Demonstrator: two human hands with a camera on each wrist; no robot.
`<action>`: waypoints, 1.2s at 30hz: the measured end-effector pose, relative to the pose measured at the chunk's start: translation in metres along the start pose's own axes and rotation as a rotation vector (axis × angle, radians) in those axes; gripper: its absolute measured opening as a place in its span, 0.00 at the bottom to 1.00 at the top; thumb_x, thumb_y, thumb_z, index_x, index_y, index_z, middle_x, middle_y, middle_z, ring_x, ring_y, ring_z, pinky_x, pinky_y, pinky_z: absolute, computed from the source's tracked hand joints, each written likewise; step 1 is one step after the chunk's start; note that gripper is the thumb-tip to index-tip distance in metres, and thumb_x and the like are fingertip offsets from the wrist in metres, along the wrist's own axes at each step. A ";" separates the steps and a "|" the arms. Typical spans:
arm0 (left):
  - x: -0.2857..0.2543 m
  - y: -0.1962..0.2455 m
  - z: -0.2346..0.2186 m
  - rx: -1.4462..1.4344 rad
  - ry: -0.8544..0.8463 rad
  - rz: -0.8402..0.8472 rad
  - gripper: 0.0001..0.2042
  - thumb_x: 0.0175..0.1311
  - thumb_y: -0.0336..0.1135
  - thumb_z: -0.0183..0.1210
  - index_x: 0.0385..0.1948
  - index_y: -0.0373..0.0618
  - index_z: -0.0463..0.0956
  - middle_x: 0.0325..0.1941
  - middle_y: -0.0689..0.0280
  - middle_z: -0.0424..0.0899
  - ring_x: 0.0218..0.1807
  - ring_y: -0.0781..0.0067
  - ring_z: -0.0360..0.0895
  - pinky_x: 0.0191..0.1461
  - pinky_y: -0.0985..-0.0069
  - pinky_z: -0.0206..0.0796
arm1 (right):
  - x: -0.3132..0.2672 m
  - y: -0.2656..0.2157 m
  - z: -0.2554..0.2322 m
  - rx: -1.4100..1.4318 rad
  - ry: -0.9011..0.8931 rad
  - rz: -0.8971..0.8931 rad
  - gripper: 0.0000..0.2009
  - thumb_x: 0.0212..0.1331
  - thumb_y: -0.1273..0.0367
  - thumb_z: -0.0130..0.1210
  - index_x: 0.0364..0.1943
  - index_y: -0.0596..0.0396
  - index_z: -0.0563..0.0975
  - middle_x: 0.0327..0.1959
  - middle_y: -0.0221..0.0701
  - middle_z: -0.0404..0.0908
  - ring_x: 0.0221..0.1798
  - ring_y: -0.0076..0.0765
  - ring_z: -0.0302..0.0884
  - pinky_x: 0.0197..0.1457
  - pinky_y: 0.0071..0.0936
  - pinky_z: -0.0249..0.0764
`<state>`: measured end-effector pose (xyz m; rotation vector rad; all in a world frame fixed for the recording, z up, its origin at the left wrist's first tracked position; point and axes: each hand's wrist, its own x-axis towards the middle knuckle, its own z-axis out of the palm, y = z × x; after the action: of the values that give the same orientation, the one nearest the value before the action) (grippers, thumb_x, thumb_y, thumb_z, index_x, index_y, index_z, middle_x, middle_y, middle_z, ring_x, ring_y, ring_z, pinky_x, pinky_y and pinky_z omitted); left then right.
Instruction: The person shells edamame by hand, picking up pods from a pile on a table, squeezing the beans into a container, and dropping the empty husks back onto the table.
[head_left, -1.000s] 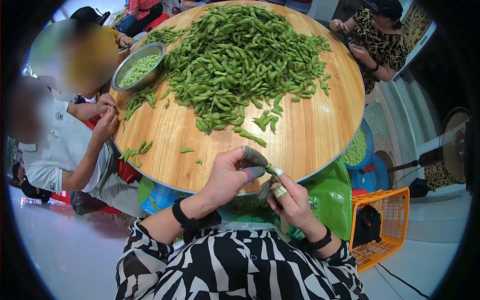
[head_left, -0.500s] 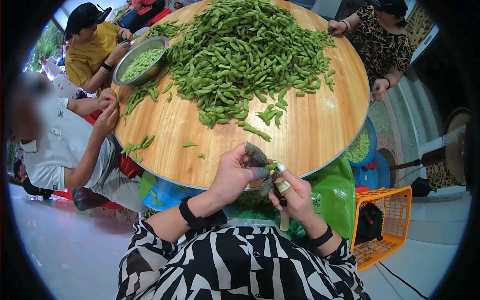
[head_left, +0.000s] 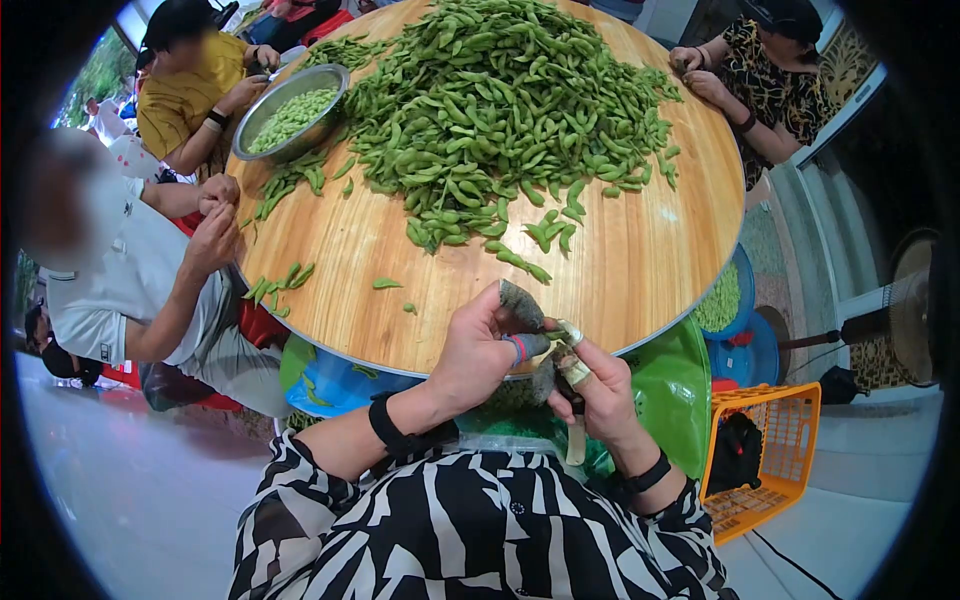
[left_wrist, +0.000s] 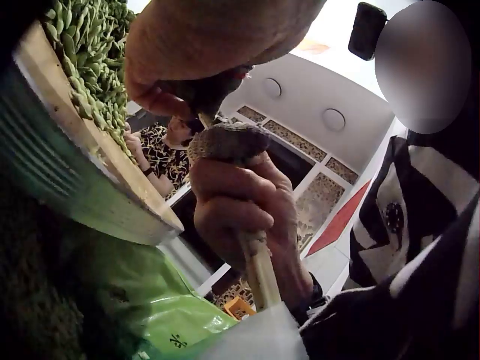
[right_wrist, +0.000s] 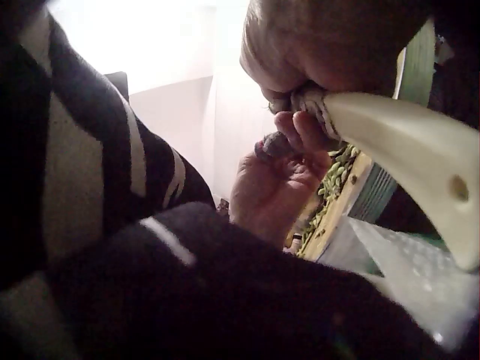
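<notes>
In the head view my left hand (head_left: 475, 345), grey covers on thumb and forefinger, pinches a soybean pod (head_left: 552, 336) in front of the table edge. The pod is mostly hidden by the fingertips. My right hand (head_left: 602, 392) meets it fingertip to fingertip, with pale wrapping on its forefinger and thumb. Its curled fingers grip a tool by a cream handle (right_wrist: 405, 142), which has a hole near its end and points down below the palm. The tool's working end is hidden. Beyond the hands, a big heap of green pods (head_left: 500, 120) covers the table's middle.
The round wooden table (head_left: 340, 290) carries a steel bowl (head_left: 325, 118) of shelled beans and a few loose pods (head_left: 280, 285). Around it sit other people. A green bag (head_left: 665, 390), blue basins (head_left: 745, 350) and an orange crate (head_left: 800, 440) stand at the right.
Both hands stay together while the right one tilts slightly. The green pod showing between the fingertips is now more covered. At the far right, another person's hands have come together at the table edge.
</notes>
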<state>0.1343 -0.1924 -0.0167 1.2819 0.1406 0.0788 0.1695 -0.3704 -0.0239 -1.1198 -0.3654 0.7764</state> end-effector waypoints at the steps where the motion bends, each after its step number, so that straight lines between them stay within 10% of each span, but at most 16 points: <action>1: 0.000 0.001 0.000 -0.038 -0.015 -0.007 0.12 0.54 0.16 0.58 0.39 0.40 0.70 0.39 0.65 0.81 0.44 0.77 0.78 0.50 0.77 0.71 | 0.000 0.002 -0.001 0.019 -0.015 -0.002 0.20 0.70 0.69 0.42 0.63 0.61 0.65 0.29 0.29 0.72 0.18 0.18 0.62 0.18 0.14 0.58; 18: 0.001 -0.005 -0.005 -0.061 -0.042 -0.005 0.14 0.51 0.16 0.60 0.38 0.41 0.70 0.38 0.65 0.80 0.42 0.76 0.78 0.48 0.77 0.72 | 0.000 0.003 -0.004 -0.052 0.030 -0.013 0.18 0.68 0.72 0.44 0.61 0.62 0.68 0.30 0.26 0.73 0.19 0.17 0.62 0.20 0.13 0.58; 23: 0.010 -0.002 -0.021 -0.555 -0.265 -0.453 0.13 0.50 0.16 0.61 0.35 0.43 0.71 0.36 0.65 0.81 0.36 0.74 0.79 0.43 0.76 0.74 | 0.000 -0.003 -0.010 0.059 -0.012 0.095 0.18 0.68 0.72 0.46 0.60 0.62 0.68 0.30 0.28 0.75 0.18 0.18 0.63 0.20 0.13 0.58; 27: 0.009 0.000 -0.012 -0.401 -0.201 -0.435 0.11 0.52 0.18 0.61 0.35 0.42 0.71 0.36 0.66 0.81 0.33 0.73 0.79 0.38 0.75 0.74 | 0.002 -0.004 -0.020 0.235 -0.060 0.182 0.19 0.67 0.69 0.48 0.60 0.61 0.69 0.31 0.32 0.77 0.16 0.20 0.64 0.17 0.14 0.58; 32: -0.002 0.007 -0.004 0.794 -0.129 0.512 0.10 0.52 0.22 0.62 0.36 0.38 0.75 0.31 0.60 0.79 0.30 0.67 0.79 0.34 0.73 0.72 | 0.003 -0.002 -0.016 0.381 -0.021 0.198 0.21 0.65 0.66 0.52 0.60 0.59 0.68 0.32 0.34 0.77 0.16 0.22 0.67 0.14 0.15 0.60; 36: 0.000 0.002 -0.007 1.004 -0.098 0.797 0.15 0.42 0.20 0.62 0.36 0.39 0.76 0.27 0.59 0.76 0.26 0.59 0.74 0.27 0.68 0.66 | 0.006 0.006 -0.017 0.542 -0.038 0.230 0.22 0.64 0.66 0.54 0.60 0.59 0.68 0.34 0.35 0.77 0.17 0.25 0.70 0.13 0.15 0.62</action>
<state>0.1333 -0.1846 -0.0164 2.2758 -0.4891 0.6945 0.1818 -0.3758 -0.0371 -0.6413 -0.0456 1.0264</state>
